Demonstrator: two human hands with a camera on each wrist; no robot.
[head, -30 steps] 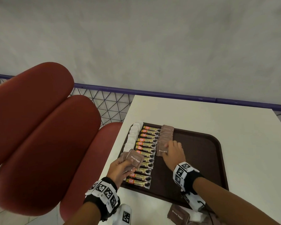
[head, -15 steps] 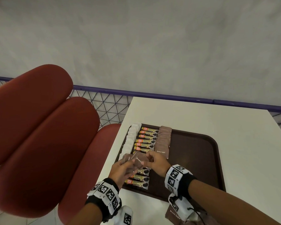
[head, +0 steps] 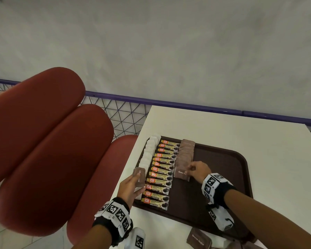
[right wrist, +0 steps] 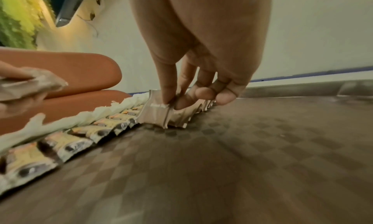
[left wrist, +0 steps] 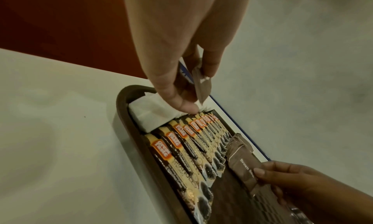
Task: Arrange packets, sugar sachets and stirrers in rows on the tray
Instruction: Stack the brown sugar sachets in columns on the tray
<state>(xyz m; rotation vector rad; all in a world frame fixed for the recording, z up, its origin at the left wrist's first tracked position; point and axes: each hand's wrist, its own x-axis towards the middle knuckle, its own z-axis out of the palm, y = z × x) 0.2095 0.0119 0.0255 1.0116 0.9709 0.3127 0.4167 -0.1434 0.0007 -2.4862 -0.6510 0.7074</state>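
Note:
A dark brown tray [head: 223, 178] lies on the white table. It bears a row of white sachets [head: 149, 151], a row of coffee granule packets [head: 162, 175] and a row of brown sugar sachets [head: 186, 155]. My right hand [head: 196, 172] pinches the nearest brown sugar sachet [head: 180, 172] at the front end of that row, low over the tray; the right wrist view shows the same brown sugar sachet [right wrist: 156, 111] under the thumb. My left hand [head: 131, 187] holds more brown sugar sachets [head: 139, 178] over the tray's left edge, also seen as brown sugar sachets [left wrist: 200, 83].
More brown sugar sachets [head: 198, 239] lie on the table in front of the tray. Red padded seat cushions [head: 48, 146] stand to the left of the table [head: 241, 133]. A purple rail [head: 169, 103] and wire mesh run behind, below a grey wall.
My right hand took a brown sachet from the left hand's stack and carried it right to the front end of the brown row. The left hand stayed at the tray's left edge.

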